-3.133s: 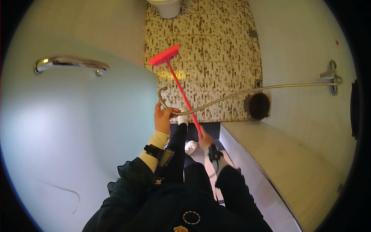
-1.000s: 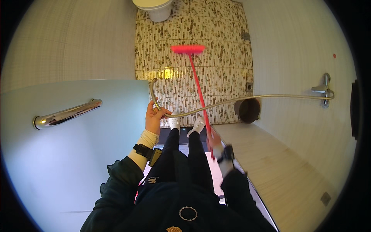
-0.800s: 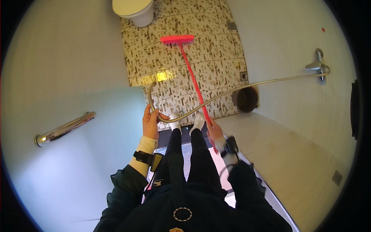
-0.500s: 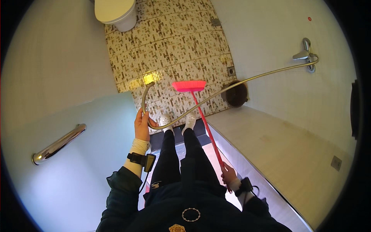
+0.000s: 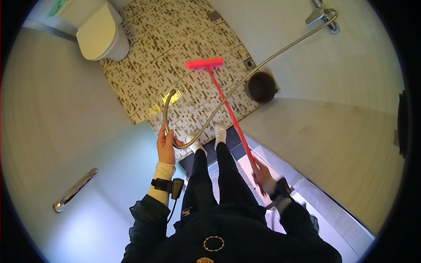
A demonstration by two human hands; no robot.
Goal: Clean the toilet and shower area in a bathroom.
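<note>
My left hand [image 5: 166, 148] is closed around a metal shower hose [image 5: 218, 107], near its loose end. That end curves up and away over the floor with no shower head on it. From my hand the hose loops down, then stretches right to a chrome wall tap [image 5: 323, 16]. My right hand [image 5: 262, 172] grips the upper handle of a pink broom [image 5: 230, 113]. The pink broom head rests out on the mosaic-tiled floor [image 5: 149, 48], beyond the hose. The hose crosses over the broom handle in view.
A white toilet [image 5: 98, 37] with its lid down stands far left. A dark bucket [image 5: 261, 87] sits by the right wall, beside a floor drain [image 5: 249, 64]. The glass door with a chrome handle [image 5: 76, 190] is at my left. A dark threshold [image 5: 208, 151] lies under my feet.
The broom has moved farther out across the floor, and my right hand has gone forward with it. My view has turned, bringing more of the toilet in. My left hand still holds the hose.
</note>
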